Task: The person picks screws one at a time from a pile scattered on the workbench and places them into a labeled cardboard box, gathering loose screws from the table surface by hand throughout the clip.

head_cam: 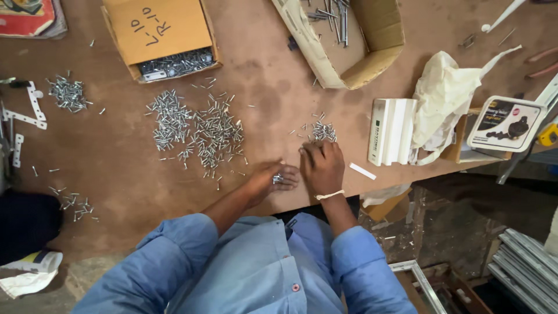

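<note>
Two hands work at the near edge of a brown board table [116,174]. The left hand [273,179] lies palm up, cupped around a few small silver screws [278,178]. The right hand [321,167] rests knuckles up just beside it, fingers curled down onto the table below a small screw cluster [323,131]; whether they pinch anything cannot be told. A large screw pile [197,131] lies to the left. An open cardboard box [160,38] and a white block [392,131] stand farther off.
</note>
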{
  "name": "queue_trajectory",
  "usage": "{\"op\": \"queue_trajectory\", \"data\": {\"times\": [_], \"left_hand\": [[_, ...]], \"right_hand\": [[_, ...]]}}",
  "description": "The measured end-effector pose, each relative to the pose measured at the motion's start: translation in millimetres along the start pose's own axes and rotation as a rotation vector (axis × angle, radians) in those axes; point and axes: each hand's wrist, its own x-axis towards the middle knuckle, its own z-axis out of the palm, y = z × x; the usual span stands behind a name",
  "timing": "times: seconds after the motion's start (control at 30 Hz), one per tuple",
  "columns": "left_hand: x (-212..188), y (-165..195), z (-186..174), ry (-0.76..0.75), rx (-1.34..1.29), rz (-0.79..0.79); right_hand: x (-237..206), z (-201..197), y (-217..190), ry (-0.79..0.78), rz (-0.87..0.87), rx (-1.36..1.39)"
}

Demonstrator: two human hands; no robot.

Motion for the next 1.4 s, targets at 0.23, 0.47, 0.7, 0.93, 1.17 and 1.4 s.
{"op": "queue_trajectory", "data": {"times": [0.23, 0.47, 0.7, 0.93, 1.17, 1.4], "left_hand": [[3.1, 5.9, 9.8, 0.057, -0.176, -0.024], [5.0, 1.8, 1.7, -0.030, -0.146, -0.020], [15.5, -9.9, -0.2, -0.058, -0.250, 0.017], [9.8, -7.7, -2.8, -0.018, -0.174, 0.039], [7.1, -7.8, 1.5, -0.040, -0.218, 0.097], [6.1, -8.2, -7.1, -0.153, -0.195, 0.036]], "right_hand": [[-25.2, -9.7, 0.1, -0.041, 0.024, 0.272], [8.2, 22.3, 14.3, 0.074, -0.041, -0.050], [-6.7, -7.8, -1.5, -0.108, -0.198, 0.116], [13.6, 21.4, -1.7, 0.062, -0.064, -0.029], [-13.2, -10.0, -0.7, -0.153, -0.025, 0.251], [33.1, 19.7, 5.1, -0.047, -0.201, -0.039]]}}
